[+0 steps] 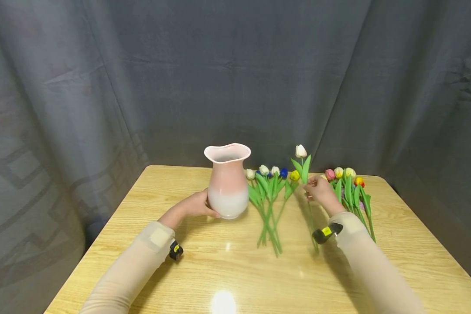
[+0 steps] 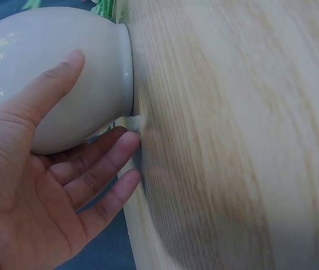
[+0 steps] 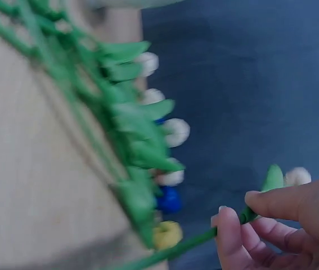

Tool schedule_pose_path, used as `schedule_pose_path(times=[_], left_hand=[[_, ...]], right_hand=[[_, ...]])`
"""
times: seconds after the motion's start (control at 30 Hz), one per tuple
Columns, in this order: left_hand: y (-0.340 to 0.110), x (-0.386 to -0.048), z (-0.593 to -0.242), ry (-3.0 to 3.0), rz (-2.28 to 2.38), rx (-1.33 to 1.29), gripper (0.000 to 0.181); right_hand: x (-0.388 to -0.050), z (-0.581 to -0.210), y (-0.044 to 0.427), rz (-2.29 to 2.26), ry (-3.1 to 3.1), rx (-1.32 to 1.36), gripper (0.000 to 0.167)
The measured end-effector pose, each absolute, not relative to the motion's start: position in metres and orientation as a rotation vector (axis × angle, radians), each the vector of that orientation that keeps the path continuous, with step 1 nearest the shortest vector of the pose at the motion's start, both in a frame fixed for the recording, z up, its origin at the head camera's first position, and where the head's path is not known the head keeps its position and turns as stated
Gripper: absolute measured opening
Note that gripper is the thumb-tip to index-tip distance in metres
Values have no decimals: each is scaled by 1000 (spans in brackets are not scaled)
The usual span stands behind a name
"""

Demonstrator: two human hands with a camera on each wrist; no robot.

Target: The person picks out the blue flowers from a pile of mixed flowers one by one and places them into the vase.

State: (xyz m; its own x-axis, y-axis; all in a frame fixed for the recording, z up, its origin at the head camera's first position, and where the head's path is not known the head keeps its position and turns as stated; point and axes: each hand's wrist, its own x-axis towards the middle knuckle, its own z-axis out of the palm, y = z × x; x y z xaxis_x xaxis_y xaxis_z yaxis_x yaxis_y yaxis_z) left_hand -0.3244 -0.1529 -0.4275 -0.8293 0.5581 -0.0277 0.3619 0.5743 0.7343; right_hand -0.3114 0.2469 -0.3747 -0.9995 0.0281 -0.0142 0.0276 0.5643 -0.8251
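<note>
A pink-and-white vase [image 1: 228, 185] with a wavy rim stands upright on the table. My left hand [image 1: 198, 204] holds its lower left side, the thumb [image 2: 58, 79] laid along the white belly and the fingers round behind, near the base. In my right hand [image 1: 321, 192], thumb and fingers pinch the green stem of a white tulip [image 1: 300, 151], held upright with the bloom on top. To the right of the vase lies a group of tulips [image 1: 270, 200] with white, blue and yellow blooms, their stems crossing.
Another bunch of tulips [image 1: 351, 192] in pink, yellow and orange-red lies at the right, beside my right wrist. The wooden table [image 1: 220, 279] ends at the back before a grey curtain [image 1: 227, 78].
</note>
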Motion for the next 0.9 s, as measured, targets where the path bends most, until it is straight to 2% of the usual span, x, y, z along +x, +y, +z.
schedule_pose_path(times=[0.27,0.53,0.9], left_hand=[[-153,-323,-426,2550,1133,761,81],[-152,-323,-428,2554,1117,754,80],[-152,-322,-425,2546,1118,748,81]], right_hand=[[-297,-342,253,1269,-2654,35,34],[-290,-322,271,1040,-2537,-98,32],[-294,-342,319,843,-2646,-195,27]])
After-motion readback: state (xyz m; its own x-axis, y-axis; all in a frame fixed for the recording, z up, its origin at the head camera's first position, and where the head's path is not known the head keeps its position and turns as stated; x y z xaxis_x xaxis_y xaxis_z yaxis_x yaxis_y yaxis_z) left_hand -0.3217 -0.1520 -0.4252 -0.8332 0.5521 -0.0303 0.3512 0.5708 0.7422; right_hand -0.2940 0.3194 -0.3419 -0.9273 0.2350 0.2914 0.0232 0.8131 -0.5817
